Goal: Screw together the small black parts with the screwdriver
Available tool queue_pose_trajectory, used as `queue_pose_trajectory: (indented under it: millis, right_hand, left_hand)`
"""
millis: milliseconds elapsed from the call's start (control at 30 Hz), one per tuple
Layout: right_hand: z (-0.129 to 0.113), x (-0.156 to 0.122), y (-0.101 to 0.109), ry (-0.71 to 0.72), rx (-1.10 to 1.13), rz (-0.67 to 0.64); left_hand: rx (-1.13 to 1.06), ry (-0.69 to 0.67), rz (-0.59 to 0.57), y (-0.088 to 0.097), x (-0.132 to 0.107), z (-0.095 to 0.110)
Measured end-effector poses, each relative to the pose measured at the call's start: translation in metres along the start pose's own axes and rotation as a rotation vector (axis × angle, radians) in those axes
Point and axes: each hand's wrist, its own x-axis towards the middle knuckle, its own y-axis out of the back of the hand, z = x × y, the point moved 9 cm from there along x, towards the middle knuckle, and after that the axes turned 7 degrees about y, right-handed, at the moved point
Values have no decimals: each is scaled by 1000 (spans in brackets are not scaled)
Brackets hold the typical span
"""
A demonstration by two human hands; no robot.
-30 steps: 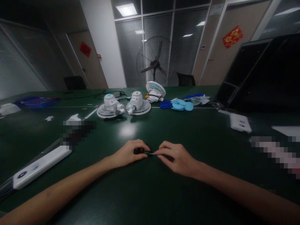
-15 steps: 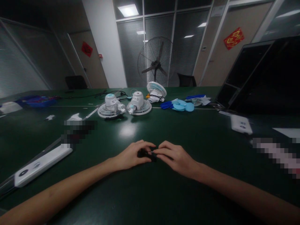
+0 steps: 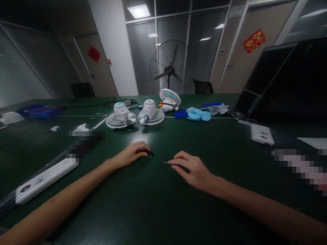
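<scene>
My left hand (image 3: 134, 152) rests low over the dark green table, its fingers curled round a small black object (image 3: 149, 153) whose kind I cannot make out. Part of that object is covered by the fingers. To the right, my right hand (image 3: 193, 169) pinches a thin metal pin-like piece (image 3: 165, 162) between thumb and fingertips. Its bright tip points left, towards the left hand, with a gap of table between them.
Beyond my hands lie several white fans: one on the left (image 3: 121, 115), one in the middle (image 3: 150, 113) and a tilted one (image 3: 170, 99). A light blue fan blade (image 3: 198, 114) lies to their right. White boxy units flank me, left (image 3: 47, 180) and right (image 3: 262, 134). A dark monitor (image 3: 288, 81) stands at right.
My left hand has moved away to the left and farther back with the black object, apart from the right hand. The right hand stays nearly in place, and its thin metal piece now shows clearly.
</scene>
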Motion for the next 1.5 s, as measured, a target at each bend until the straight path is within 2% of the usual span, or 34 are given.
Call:
queue_pose_trajectory:
  millis: [167,233,333,533,800,967,1100,1233,1433,1500]
  right_hand:
    - [1,-1,-2,-15,32,-19]
    - [1,-1,-2,-14,31,-24]
    - [1,-1,-3,-3,39,-23]
    - [3,-3,-4,-10,46,-26]
    - [3,-3,-2,-12,30,-12]
    - [4,-4,-4,-14,31,-17]
    - [4,-4,-4,-24,44,-19]
    - [2,-2,-3,-19,54,-26]
    - [2,-2,-3,-7,32,-25]
    - [3,-2,-4,-10,33,-26]
  left_hand:
    - [188,245,332,82,-14,-107]
    - [203,303,404,101,-22,-134]
    - [191,359,429,113,-30,-153]
    - [228,503,418,131,-44,-158]
    - [260,498,373,137,-46,-154]
    - [188,493,479,141,-47,-147]
    - [154,441,507,134,-39,-139]
    - [160,407,479,123,-30,-142]
    - [213,390,510,124,-29,-143]
    - [196,382,474,122,-27,-141]
